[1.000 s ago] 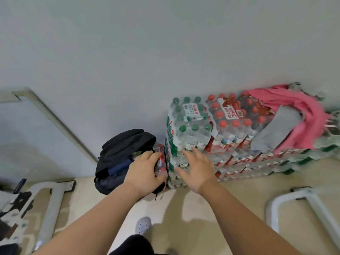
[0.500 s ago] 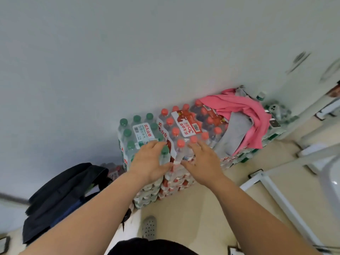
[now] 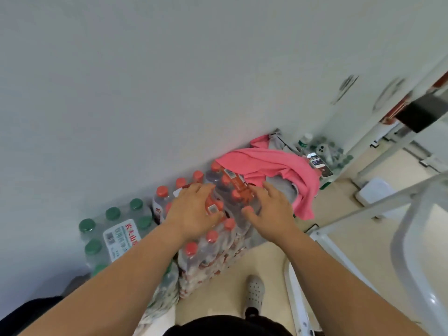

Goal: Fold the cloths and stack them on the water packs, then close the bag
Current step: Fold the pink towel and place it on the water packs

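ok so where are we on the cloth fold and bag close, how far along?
Done: nothing yet. The pink cloth lies crumpled over the grey cloth on the water packs, neither folded. In hand: left hand and right hand are open over the packs, holding nothing. Left: fold both, stack them, close the bag, which is not clearly in view.

Grey cloth (image 3: pixel 287 183) mostly beneath pink cloth (image 3: pixel 274 163); bag (image 3: pixel 29 311) partly off left edge.

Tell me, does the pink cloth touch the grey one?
Touching. The head view shows the pink cloth draped over the grey cloth, covering part of it with no gap between them.
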